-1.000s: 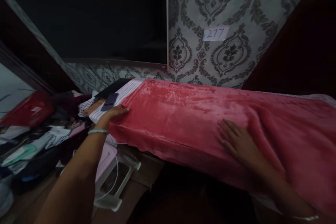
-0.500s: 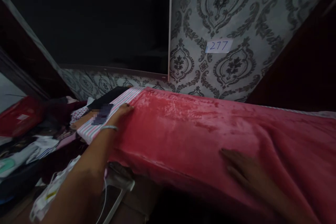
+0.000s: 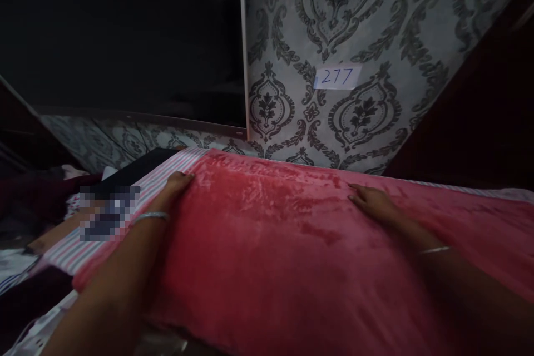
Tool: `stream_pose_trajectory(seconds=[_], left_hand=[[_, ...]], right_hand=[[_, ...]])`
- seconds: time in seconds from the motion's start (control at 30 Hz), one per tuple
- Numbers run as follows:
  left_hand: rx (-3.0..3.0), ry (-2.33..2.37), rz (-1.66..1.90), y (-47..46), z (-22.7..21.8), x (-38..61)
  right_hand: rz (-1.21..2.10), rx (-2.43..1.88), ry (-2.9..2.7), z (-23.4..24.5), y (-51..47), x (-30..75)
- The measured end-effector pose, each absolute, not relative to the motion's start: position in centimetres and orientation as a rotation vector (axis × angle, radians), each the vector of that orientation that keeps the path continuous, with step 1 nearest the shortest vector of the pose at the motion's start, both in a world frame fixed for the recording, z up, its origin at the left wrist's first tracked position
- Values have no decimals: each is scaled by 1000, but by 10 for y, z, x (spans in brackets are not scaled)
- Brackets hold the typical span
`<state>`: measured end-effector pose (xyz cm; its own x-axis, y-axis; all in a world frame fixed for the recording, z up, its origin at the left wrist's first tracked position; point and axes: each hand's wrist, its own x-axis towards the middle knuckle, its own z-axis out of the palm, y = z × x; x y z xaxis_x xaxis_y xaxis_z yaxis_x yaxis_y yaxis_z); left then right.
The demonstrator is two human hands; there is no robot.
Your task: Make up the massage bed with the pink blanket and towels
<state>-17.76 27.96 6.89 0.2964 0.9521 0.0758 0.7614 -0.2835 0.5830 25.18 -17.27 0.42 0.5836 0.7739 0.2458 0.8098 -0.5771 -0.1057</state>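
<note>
A plush red blanket [image 3: 275, 233] lies spread over a long surface in front of me. My left hand [image 3: 175, 184] rests flat on its far left corner, fingers stretched out, a bangle on the wrist. My right hand [image 3: 371, 203] lies flat near the blanket's far edge, fingers extended, also with a bangle. Neither hand holds anything. Under the blanket a pink-and-white striped cloth [image 3: 75, 245] sticks out at the left.
A blurred dark object [image 3: 109, 212] sits on the striped cloth. A patterned grey wall [image 3: 375, 22] carries a paper label reading 277 [image 3: 337, 77]. A large dark screen [image 3: 125, 39] hangs at the left. Clutter lies in shadow at the far left.
Both hands have slid away from me across the blanket, from its near edge toward the far edge by the wall. The view has moved closer over the blanket.
</note>
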Motion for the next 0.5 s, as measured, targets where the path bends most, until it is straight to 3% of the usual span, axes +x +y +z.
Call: stream_pose_trajectory(seconds=[0.1, 0.23, 0.5], left_hand=[[2205, 1599, 450, 275, 60, -168], [2434, 1690, 462, 255, 56, -165], [2558, 1788, 701, 278, 95, -163]], right_hand=[[-146, -2682, -1291, -9, -170, 265], [-280, -2570, -1217, -15, -176, 262], [-349, -2586, -1117, 46, -141, 259]])
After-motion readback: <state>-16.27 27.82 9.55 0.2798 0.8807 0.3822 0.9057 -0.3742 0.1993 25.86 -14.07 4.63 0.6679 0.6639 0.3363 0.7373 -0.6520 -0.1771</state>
